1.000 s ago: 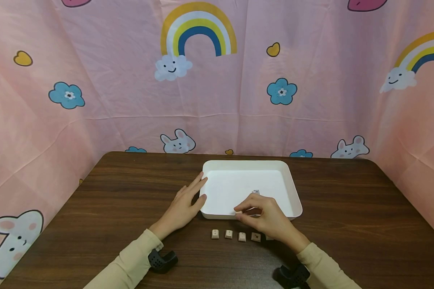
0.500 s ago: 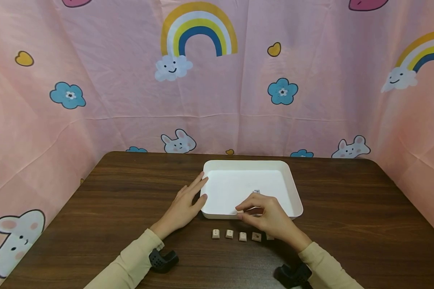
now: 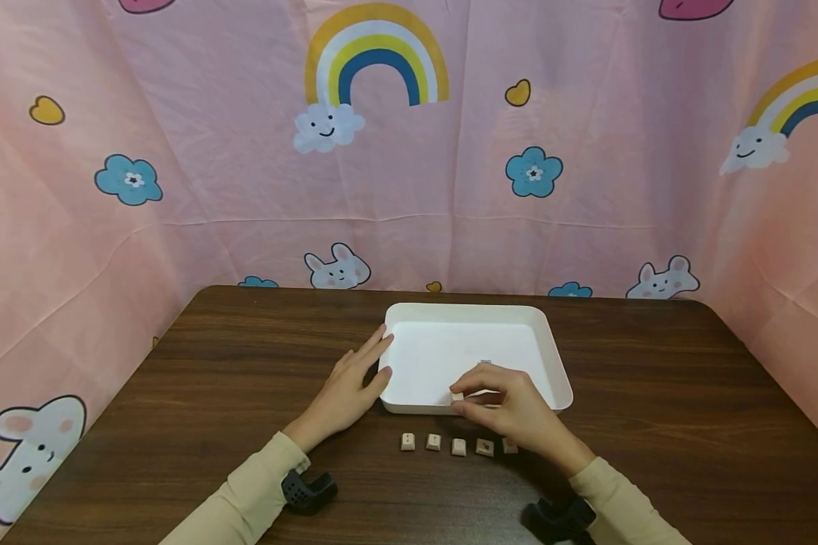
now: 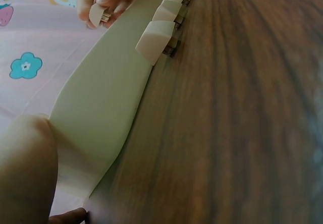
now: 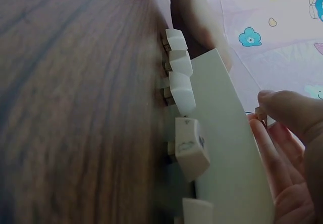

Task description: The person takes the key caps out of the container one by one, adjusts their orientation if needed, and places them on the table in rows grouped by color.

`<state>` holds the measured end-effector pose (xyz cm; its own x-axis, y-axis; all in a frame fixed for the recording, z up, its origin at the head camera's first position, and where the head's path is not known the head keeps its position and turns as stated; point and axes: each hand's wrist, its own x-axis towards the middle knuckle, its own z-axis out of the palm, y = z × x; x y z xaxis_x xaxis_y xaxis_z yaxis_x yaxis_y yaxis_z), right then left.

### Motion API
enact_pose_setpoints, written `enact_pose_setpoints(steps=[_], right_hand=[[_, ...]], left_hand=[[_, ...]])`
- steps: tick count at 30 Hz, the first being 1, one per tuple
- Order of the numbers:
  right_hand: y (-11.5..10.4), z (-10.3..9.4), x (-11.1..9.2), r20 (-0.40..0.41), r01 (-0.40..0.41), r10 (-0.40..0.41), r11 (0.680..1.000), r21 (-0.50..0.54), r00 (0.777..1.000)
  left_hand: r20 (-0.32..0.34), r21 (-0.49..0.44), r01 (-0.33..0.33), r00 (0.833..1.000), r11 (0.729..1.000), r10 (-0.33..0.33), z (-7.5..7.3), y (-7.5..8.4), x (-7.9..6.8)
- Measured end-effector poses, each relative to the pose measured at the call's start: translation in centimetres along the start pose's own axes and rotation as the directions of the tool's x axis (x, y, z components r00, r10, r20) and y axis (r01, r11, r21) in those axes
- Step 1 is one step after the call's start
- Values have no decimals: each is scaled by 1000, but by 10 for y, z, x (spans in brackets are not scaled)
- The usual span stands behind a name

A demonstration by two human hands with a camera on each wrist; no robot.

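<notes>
Left hand [image 3: 342,388] against tray [image 3: 423,356], partly hidden keycap [image 3: 457,397] in right hand [image 3: 510,406].

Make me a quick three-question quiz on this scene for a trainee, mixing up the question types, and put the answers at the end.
1. Count: how many keycaps stand in the row on the table?

2. True or false: the left hand touches the left side of the tray.

3. Multiple choice: above which part of the tray is the held keycap in the right hand?
A) the far side
B) the near side
C) the right end

Key:
1. Five.
2. True.
3. B.
</notes>
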<state>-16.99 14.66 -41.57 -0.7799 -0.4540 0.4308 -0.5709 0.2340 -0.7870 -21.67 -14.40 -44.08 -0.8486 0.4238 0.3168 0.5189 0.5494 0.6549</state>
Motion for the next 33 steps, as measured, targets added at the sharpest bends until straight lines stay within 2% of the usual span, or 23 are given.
enact_pose_setpoints(steps=[6, 9, 15, 22, 24, 30, 33], right_hand=[[0, -10, -9, -26, -51, 51, 999, 4, 998], [2, -15, -14, -43, -36, 35, 999, -15, 998], [4, -28, -26, -86, 54, -61, 995, -87, 994], [3, -41, -47, -135, 70, -94, 983, -172, 986], [4, -43, -53, -148, 100, -129, 977, -189, 981], [10, -49, -66, -168, 208, -237, 963, -172, 957], [13, -51, -70, -161, 216, -240, 965, -151, 957]], left_hand=[[9, -2, 3, 1000, 1000, -3, -1, 0, 0], [4, 6, -4, 1000, 1000, 4, 0, 0, 0], [-4, 11, -14, 1000, 1000, 14, 0, 1, -1], [-5, 13, -11, 1000, 1000, 11, 0, 1, -1], [-5, 13, -11, 1000, 1000, 11, 0, 1, 0], [-4, 7, -16, 1000, 1000, 16, -1, 0, 0], [-5, 5, -16, 1000, 1000, 16, 0, -1, 0]])
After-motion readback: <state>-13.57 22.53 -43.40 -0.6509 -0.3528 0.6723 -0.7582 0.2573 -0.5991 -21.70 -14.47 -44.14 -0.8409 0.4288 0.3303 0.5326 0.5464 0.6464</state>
